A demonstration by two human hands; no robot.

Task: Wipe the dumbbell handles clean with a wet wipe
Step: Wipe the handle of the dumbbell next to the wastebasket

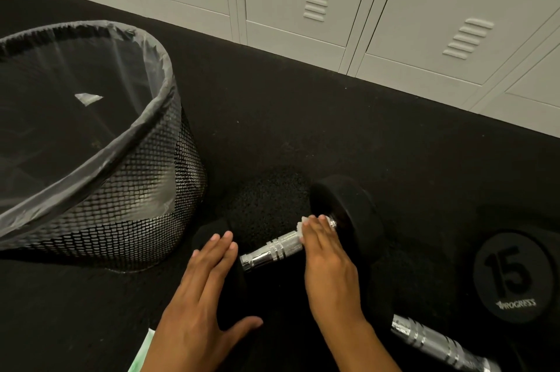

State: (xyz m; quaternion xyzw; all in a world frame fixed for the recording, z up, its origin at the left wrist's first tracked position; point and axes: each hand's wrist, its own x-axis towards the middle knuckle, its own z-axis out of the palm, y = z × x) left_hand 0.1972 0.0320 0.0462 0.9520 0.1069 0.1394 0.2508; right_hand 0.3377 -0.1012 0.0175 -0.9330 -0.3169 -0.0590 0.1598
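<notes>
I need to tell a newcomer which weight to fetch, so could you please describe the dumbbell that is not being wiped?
Start at the mesh bin on the left and cross the black floor to the lower right corner. The second dumbbell lies there, untouched, its end cap facing up and marked 15, unlike the dumbbell being wiped.

Glossy knurled chrome handle (pixel 277 249), matt rubber dumbbell heads (pixel 348 214), wire-mesh bin (pixel 145 205), speckled floor (pixel 303 129).
</notes>
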